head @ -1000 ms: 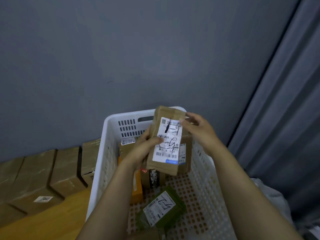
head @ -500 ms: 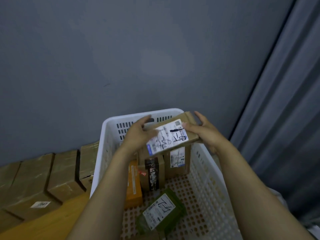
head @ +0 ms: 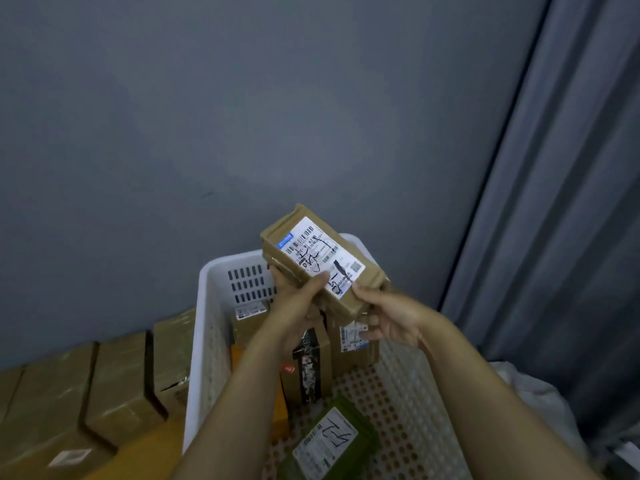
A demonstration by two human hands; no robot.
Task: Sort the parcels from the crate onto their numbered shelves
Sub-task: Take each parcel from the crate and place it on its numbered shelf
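Now logged: brown parcel (head: 322,263), turned above the crate (head: 213,341) since a moment ago so its label (head: 304,247) faces me, gripped by left hand (head: 298,306), pinched by right hand (head: 388,318); I judge the shelf number is being read.

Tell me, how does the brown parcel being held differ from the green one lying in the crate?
The brown parcel is tan; the green parcel is dark green. The brown parcel is held tilted above the crate by the left hand and right hand; the green parcel lies flat on the crate floor, untouched. Both carry a white label with black handwriting.
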